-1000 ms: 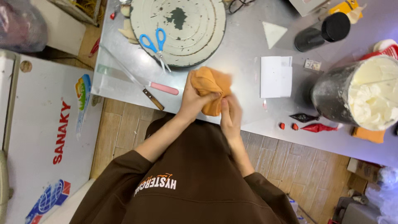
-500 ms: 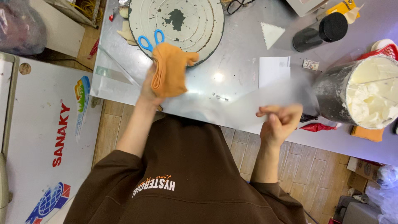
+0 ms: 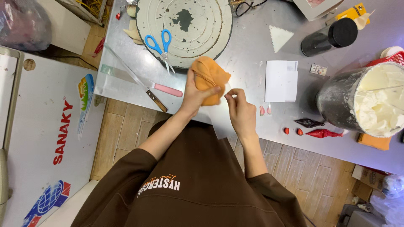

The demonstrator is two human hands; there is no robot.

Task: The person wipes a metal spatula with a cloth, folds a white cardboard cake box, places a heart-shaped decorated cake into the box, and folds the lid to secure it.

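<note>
An orange soft lump [image 3: 209,75] sits in my left hand [image 3: 194,96], whose fingers close around its lower part, just above the near edge of the steel table [image 3: 248,54]. My right hand [image 3: 240,110] is right beside it. Its thumb and fingers pinch a thin clear plastic film [image 3: 219,122] at the lump's right side. The film hangs down over the table edge and is hard to make out. Both hands nearly touch.
Behind the lump stands a round turntable [image 3: 185,25] with blue scissors [image 3: 158,43] on it. A pink-handled tool [image 3: 167,89] and a long knife [image 3: 136,80] lie left. White paper [image 3: 281,80], a black bottle [image 3: 329,38], a cream-filled metal bowl [image 3: 370,105] and red piping bags [image 3: 322,133] lie right.
My hands had spread apart, stretching the clear film, left hand lifting the orange lump over the turntable. Now they have come together again at the table edge.
</note>
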